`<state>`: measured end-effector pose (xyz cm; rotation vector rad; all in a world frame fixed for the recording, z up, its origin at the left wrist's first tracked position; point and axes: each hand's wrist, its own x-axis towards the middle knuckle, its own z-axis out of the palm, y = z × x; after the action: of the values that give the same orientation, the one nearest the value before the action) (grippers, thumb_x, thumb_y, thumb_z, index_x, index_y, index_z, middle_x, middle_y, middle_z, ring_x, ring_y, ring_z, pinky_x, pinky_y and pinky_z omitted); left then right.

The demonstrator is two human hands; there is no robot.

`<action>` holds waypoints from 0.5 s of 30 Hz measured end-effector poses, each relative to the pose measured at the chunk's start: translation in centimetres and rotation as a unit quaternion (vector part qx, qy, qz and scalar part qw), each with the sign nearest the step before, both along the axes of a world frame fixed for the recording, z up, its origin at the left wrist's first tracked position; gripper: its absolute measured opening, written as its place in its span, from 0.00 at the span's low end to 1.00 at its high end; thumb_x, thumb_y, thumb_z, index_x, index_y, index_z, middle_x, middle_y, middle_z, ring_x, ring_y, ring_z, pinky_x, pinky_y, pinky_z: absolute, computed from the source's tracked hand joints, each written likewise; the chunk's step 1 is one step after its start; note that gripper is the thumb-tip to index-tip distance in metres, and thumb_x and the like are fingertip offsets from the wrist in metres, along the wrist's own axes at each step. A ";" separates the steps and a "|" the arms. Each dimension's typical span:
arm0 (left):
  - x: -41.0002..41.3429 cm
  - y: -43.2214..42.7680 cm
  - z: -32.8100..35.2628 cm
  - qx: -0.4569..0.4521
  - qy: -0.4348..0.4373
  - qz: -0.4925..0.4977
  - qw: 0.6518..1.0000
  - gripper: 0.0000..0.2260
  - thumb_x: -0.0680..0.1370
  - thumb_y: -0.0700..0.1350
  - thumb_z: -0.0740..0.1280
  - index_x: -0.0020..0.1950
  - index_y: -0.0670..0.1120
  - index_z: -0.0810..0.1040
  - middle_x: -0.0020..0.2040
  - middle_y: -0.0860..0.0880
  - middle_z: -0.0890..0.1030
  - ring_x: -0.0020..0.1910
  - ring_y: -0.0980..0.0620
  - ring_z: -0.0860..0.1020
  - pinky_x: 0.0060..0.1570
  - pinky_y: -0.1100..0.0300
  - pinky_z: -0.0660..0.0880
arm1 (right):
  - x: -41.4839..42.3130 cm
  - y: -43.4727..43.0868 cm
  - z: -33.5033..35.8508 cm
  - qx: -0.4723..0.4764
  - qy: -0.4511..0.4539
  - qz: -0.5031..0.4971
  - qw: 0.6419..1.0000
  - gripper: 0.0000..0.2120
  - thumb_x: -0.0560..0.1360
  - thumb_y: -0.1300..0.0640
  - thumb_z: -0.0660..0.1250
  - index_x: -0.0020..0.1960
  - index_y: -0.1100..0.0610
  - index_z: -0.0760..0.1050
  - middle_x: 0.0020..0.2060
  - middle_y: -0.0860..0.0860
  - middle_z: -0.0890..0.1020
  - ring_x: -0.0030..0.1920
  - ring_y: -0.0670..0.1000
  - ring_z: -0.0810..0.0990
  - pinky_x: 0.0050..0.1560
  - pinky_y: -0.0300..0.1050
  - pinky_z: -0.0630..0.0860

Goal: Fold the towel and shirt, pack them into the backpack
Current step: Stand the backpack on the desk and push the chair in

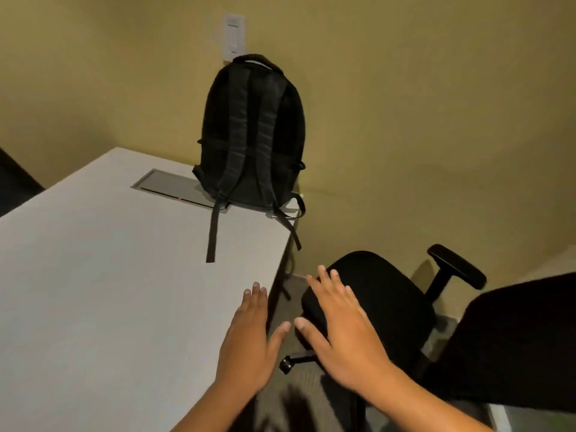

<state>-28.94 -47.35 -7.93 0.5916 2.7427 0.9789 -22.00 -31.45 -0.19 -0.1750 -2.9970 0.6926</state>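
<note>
Both hands empty. Left hand (249, 335) is flat with fingers straight, well on the near side of the backpack (252, 135), over the edge of the table (93, 275). Right hand (339, 332) has fingers spread, near side of the backpack and off to its right, above the black office chair (383, 291); can't tell if it touches. Backpack stands upright against the wall, straps facing us, grey hatch (168, 185) just left of its base. Its opening isn't visible from here. No towel or shirt in sight. My read: nothing folded, nothing packed, the whole task is left.
</note>
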 end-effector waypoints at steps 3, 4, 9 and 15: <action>2.4 4.9 1.8 0.024 0.016 -0.050 0.998 0.34 0.78 0.66 0.51 0.78 0.56 0.38 0.78 0.59 0.38 0.76 0.60 0.37 0.76 0.57 0.46 | 4.4 4.1 2.3 -0.006 0.005 -0.040 0.999 0.34 0.75 0.29 0.48 0.77 0.38 0.41 0.76 0.34 0.37 0.74 0.35 0.31 0.76 0.42 0.39; 3.4 6.4 2.4 0.033 0.021 -0.071 0.997 0.34 0.78 0.66 0.51 0.77 0.57 0.37 0.77 0.60 0.37 0.75 0.61 0.36 0.75 0.59 0.45 | 6.0 5.4 3.1 -0.005 0.008 -0.047 0.999 0.34 0.75 0.28 0.47 0.76 0.36 0.40 0.75 0.33 0.37 0.73 0.34 0.31 0.76 0.43 0.39; 8.6 14.1 4.9 0.072 0.025 -0.151 0.986 0.34 0.75 0.69 0.48 0.74 0.60 0.36 0.76 0.63 0.37 0.73 0.66 0.34 0.76 0.60 0.44 | 13.6 13.2 6.9 0.019 0.036 -0.089 0.995 0.34 0.74 0.26 0.46 0.76 0.34 0.42 0.74 0.28 0.37 0.74 0.34 0.34 0.76 0.43 0.43; 16.5 24.8 6.2 0.084 0.018 -0.175 0.981 0.34 0.75 0.69 0.47 0.75 0.60 0.34 0.75 0.66 0.34 0.71 0.69 0.31 0.74 0.63 0.42 | 21.9 26.6 9.2 0.081 0.056 -0.106 0.989 0.34 0.75 0.28 0.47 0.78 0.39 0.46 0.77 0.33 0.42 0.76 0.37 0.39 0.75 0.43 0.45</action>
<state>-12.44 -22.53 -1.75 1.0839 2.4757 1.1215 -0.13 -4.84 9.03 -0.4239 -2.8523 0.4214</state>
